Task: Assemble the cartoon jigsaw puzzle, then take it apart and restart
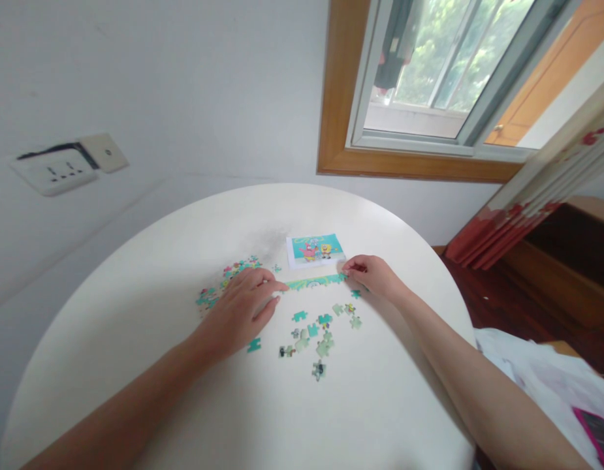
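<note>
A joined strip of jigsaw puzzle pieces point(314, 282), teal with yellow-green markings, lies across the middle of the white table. My left hand point(245, 300) rests at its left end, index finger stretched to the strip and thumb apart. At the strip's right end my right hand point(375, 275) pinches a teal puzzle piece point(341, 277), partly hidden by the fingertips. Behind the strip lies a reference picture point(315, 249) of two cartoon figures on teal. Several loose puzzle pieces point(324, 346), pale green and teal, are scattered in front of the strip.
A heap of puzzle pieces point(208, 297) sits to the left, partly covered by my left hand. The round white table point(223, 418) stands against a wall with a socket point(61, 171). A window point(429, 72) and a red-and-white curtain point(522, 196) are on the right.
</note>
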Action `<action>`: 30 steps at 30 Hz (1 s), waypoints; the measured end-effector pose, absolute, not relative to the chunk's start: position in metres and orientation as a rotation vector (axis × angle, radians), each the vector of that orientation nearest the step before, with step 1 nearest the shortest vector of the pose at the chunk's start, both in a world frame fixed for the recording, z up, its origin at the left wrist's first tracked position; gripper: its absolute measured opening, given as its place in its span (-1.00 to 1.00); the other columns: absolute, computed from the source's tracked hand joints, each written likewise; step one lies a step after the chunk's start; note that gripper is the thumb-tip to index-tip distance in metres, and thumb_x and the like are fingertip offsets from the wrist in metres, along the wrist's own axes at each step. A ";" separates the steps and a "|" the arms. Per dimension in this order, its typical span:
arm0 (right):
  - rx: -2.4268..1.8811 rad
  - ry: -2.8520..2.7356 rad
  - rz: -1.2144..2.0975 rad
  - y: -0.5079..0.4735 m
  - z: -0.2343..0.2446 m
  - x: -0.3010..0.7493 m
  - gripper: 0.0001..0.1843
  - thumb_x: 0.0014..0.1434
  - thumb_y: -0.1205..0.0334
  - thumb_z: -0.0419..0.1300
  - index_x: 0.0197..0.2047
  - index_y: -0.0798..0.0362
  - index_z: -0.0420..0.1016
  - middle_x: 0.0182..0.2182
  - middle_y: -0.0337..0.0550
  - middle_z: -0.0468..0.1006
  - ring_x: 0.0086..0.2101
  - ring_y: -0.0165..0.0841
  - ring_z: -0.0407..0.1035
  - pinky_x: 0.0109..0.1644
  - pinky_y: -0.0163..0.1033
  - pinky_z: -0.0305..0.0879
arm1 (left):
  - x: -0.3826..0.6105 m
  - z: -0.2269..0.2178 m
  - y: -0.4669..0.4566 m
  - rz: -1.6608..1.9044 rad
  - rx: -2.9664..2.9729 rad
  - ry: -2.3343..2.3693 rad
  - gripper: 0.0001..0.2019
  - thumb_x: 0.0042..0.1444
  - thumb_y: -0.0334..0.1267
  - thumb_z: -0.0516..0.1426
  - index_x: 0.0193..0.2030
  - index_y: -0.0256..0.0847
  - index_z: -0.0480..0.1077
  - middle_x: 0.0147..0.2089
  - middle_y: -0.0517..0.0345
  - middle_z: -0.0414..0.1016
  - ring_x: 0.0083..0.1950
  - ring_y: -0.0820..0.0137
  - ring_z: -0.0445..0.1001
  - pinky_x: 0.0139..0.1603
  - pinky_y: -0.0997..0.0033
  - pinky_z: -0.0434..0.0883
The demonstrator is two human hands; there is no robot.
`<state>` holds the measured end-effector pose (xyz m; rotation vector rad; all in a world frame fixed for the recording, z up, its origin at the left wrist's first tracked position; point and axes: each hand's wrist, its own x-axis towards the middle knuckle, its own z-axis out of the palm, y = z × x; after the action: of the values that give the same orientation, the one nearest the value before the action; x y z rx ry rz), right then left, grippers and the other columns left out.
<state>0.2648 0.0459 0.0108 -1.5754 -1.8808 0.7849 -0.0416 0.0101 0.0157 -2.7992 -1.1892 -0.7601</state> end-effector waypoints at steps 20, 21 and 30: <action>-1.042 -2.548 0.602 -0.006 0.047 0.231 -0.82 0.14 0.37 0.23 -0.21 0.00 0.63 -0.26 -0.15 0.51 -0.19 -0.37 0.39 -0.09 -0.29 0.23 | -0.041 0.013 0.011 -0.755 -2.821 -1.214 -0.78 0.26 -0.32 0.00 -0.05 -0.17 0.43 -0.07 0.04 0.35 0.02 0.23 0.33 0.11 0.19 0.28; -1.033 -2.594 0.574 -0.010 0.046 0.226 -0.84 0.15 0.31 0.25 -0.19 -0.02 0.62 -0.25 -0.15 0.51 -0.18 -0.36 0.39 -0.08 -0.27 0.21 | -0.041 0.013 0.011 -0.755 -2.819 -1.214 -0.78 0.26 -0.32 0.00 -0.05 -0.17 0.43 -0.07 0.04 0.35 0.02 0.23 0.33 0.11 0.19 0.28; -1.080 -2.749 0.384 -0.022 0.042 0.208 -0.91 0.14 0.28 0.26 -0.25 0.00 0.57 -0.20 -0.14 0.48 -0.14 -0.28 0.34 -0.08 -0.17 0.11 | -0.042 0.013 0.011 -0.731 -2.827 -1.192 -0.78 0.27 -0.33 -0.01 -0.04 -0.18 0.41 -0.06 0.05 0.35 0.03 0.23 0.32 0.12 0.17 0.29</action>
<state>0.2082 -0.0217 0.0416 -1.0804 -2.7485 0.3844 -0.0417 0.0114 0.0127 -2.8267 -1.1915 -0.7308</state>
